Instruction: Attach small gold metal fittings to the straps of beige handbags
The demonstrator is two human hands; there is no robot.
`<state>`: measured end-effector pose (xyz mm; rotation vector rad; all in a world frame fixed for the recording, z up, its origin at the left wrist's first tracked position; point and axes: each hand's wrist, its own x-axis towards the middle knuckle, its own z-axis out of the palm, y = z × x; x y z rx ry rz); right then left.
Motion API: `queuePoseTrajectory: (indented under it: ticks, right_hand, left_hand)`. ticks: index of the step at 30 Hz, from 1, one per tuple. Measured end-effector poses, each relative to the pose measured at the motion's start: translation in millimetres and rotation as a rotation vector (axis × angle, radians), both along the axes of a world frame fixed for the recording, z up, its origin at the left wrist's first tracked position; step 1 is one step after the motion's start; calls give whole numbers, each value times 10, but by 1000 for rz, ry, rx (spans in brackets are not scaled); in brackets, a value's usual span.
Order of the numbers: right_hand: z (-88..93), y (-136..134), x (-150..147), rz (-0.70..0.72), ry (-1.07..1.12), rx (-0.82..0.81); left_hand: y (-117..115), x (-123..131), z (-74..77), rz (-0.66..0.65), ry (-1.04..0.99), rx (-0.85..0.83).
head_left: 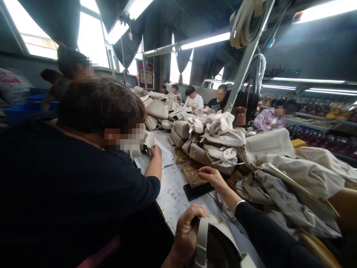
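Note:
At the bottom centre, my left hand [186,232] is closed round the edge of a cream handbag [221,225], beside its strap. The bag's dark inside faces me, and its lower part runs out of view. My right hand [211,176] is over a shallow cardboard box [185,178] of small gold-coloured metal pieces [193,172]. Its thumb and forefinger are pinched together at the box's right side; anything between them is too small to make out. Behind that box stands a second one with similar gold pieces [182,155].
A black phone [196,191] lies in front of the box on the white table [174,199]. Cream bags [209,137] are heaped behind and to the right. Close on my left, a co-worker [92,178] in black bends over another bag. More people sit farther back.

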<state>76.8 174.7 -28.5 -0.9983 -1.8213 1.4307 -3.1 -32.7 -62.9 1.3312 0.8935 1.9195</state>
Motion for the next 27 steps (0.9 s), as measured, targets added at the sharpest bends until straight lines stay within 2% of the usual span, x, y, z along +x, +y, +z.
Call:
queuePoseTrajectory:
  ticks: [4,7,12,16,20,24,27]
  right_hand:
    - [251,-386,266,3,233,-159]
    - [399,-711,544,-37,347,-236]
    - [616,-1281,1022,-109,539,-337]
    - [815,-1670,1312,-39,548,-318]
    - [909,-1880,1523,54,464,-292]
    - [872,-1931,1696,28,398,-127]
    - [831,-1951,1792,55,403,-165]
  left_hand:
    - [138,-173,7,-158,-194,-22]
    - [142,-205,86,-214,-217,33]
    - [-76,-55,436,-263,-77,103]
    - [-214,164,642,-325,69,116]
    - [-237,313,655,-373,149,140]
    - [-206,405,665,-402,195,142]
    - [-197,467,711,-414,226,140]
